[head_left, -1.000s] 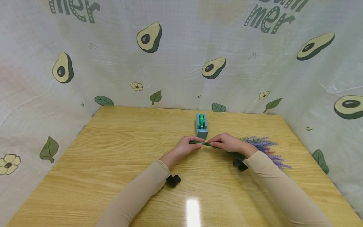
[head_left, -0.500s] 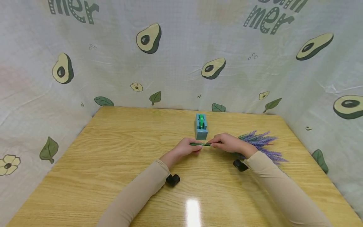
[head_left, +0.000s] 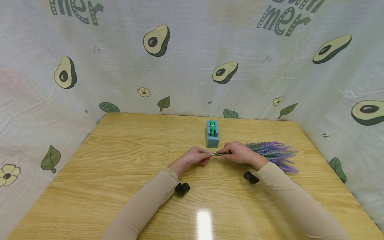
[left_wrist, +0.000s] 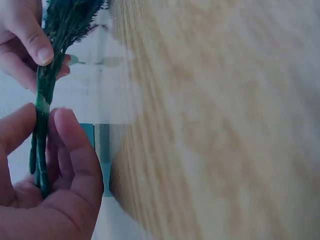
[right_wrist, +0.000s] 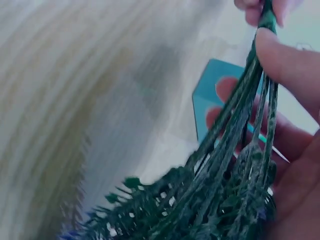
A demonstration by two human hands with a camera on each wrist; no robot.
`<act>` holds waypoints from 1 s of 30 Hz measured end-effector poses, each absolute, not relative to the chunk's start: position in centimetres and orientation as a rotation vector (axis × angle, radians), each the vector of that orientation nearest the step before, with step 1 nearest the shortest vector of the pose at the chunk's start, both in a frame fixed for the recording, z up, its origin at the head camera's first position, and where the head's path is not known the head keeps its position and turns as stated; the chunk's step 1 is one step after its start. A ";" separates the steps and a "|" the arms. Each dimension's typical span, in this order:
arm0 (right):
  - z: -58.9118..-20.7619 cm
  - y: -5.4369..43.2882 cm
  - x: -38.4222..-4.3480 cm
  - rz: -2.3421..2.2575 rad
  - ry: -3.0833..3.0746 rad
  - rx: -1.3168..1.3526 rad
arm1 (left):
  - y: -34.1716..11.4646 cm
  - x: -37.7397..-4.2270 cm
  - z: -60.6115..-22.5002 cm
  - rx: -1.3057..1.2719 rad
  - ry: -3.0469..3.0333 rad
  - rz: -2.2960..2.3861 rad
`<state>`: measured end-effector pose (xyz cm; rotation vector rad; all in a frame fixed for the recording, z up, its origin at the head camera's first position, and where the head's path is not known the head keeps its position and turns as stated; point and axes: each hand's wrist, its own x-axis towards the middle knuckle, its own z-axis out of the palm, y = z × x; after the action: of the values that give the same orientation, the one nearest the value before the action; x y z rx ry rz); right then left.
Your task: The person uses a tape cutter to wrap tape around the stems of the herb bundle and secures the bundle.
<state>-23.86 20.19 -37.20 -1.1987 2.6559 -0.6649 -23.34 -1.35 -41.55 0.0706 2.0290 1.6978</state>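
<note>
A bunch of lavender sprigs (head_left: 277, 155) with purple heads lies sideways between both hands, heads to the right. My right hand (head_left: 240, 152) holds its green stems, thumb on one side and fingers behind, as the right wrist view shows. At the stem ends, my left hand (head_left: 193, 156) pinches the bunch between thumb and fingers. A shiny pale-green band, like tape (left_wrist: 42, 104), circles the stems between the two hands in the left wrist view. Just beyond the hands stands a blue tape dispenser (head_left: 212, 141) with a green roll.
Everything is over a wooden table (head_left: 144, 140). A cloth printed with avocados (head_left: 157, 40) hangs behind and along the sides. Black wrist cameras (head_left: 182, 189) sit below the forearms.
The lavender bunch has turned about its stems, its heads shifting a little left. My left fingers have changed position on the stem ends; the dispenser stays where it was.
</note>
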 end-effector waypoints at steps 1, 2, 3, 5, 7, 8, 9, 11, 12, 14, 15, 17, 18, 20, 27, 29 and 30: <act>-37.3 20.0 -23.8 -0.644 2.688 -1.185 | -1.4 -23.4 -41.6 0.057 2.050 1.699; -37.4 19.9 -23.7 -0.630 2.718 -1.159 | -1.5 -23.5 -41.6 0.039 2.065 1.707; -37.5 19.8 -23.6 -0.620 2.749 -1.133 | -1.6 -23.6 -41.7 0.026 2.083 1.714; -37.7 19.5 -23.5 -0.614 2.796 -1.071 | -1.9 -23.8 -41.8 -0.008 2.110 1.733; -38.0 19.4 -23.5 -0.628 2.824 -1.025 | -2.2 -24.0 -41.8 -0.041 2.119 1.749; -38.1 19.4 -23.5 -0.642 2.829 -1.014 | -2.3 -24.0 -41.9 -0.057 2.129 1.749; -38.3 19.4 -23.6 -0.651 2.830 -1.010 | -2.5 -24.1 -41.8 -0.063 2.144 1.743; -38.7 19.3 -23.7 -0.658 2.830 -1.016 | -2.8 -24.0 -41.8 -0.063 2.204 1.709; -38.8 19.3 -23.8 -0.657 2.828 -1.029 | -3.0 -24.0 -41.7 -0.058 2.243 1.684; -39.1 19.2 -23.9 -0.660 2.817 -1.046 | -3.2 -23.9 -41.5 -0.037 2.322 1.622; -39.2 19.2 -24.0 -0.662 2.814 -1.054 | -3.3 -23.9 -41.4 -0.021 2.356 1.594; -39.3 19.2 -24.0 -0.669 2.806 -1.087 | -3.4 -23.8 -41.2 0.008 2.409 1.550; -39.4 19.2 -24.1 -0.677 2.802 -1.099 | -3.4 -23.8 -41.2 0.017 2.414 1.544; -39.5 19.2 -24.1 -0.683 2.796 -1.135 | -3.5 -23.8 -41.1 0.042 2.454 1.500; -39.4 19.2 -23.7 -0.659 2.760 -1.075 | -4.3 -23.9 -40.9 0.077 2.484 1.423; -39.0 19.3 -23.6 -0.683 2.753 -1.059 | -4.8 -24.0 -40.8 0.075 2.443 1.476; -38.8 19.4 -23.5 -0.707 2.750 -1.055 | -5.2 -24.0 -40.6 0.075 2.425 1.512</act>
<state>-23.54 19.44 -38.81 -1.0553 2.7503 -0.7071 -24.02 -5.16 -40.62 0.0746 2.4249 1.5116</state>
